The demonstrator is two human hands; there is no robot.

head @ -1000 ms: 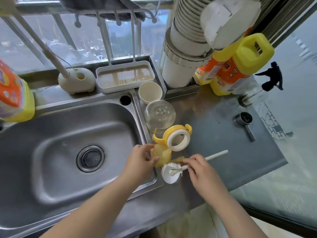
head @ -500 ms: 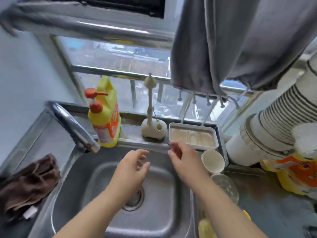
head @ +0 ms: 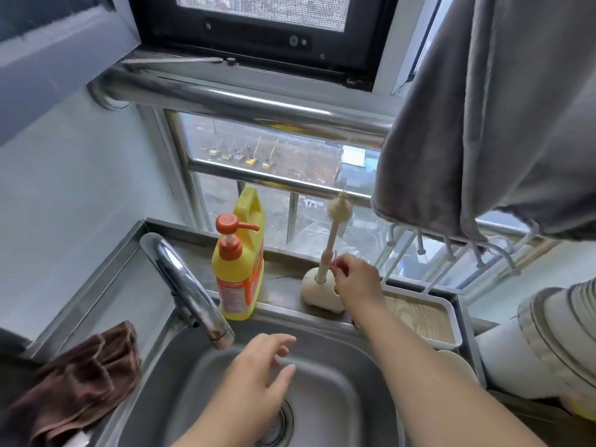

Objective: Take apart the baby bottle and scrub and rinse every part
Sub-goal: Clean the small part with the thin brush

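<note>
No baby bottle part shows in the head view. A cream bottle brush (head: 332, 235) with a round bristle tip stands upright in a white holder (head: 317, 296) on the ledge behind the sink (head: 342, 391). My right hand (head: 354, 282) reaches to the holder, and its fingertips pinch a thin stick (head: 335, 254) that stands right beside the tall brush. My left hand (head: 258, 369) hovers over the basin with its fingers spread and relaxed, holding nothing.
A chrome tap (head: 187, 285) arches over the sink's left side. A yellow pump detergent bottle (head: 238, 269) stands beside the holder. A brown cloth (head: 77, 382) lies at the left, a white tray (head: 429, 321) and stacked bowls (head: 554, 333) at the right. A grey towel (head: 500, 108) hangs overhead.
Both hands left the yellow bottle parts and brush on the counter. The view swung up and left to the sink. My right hand moved on to the brush holder.
</note>
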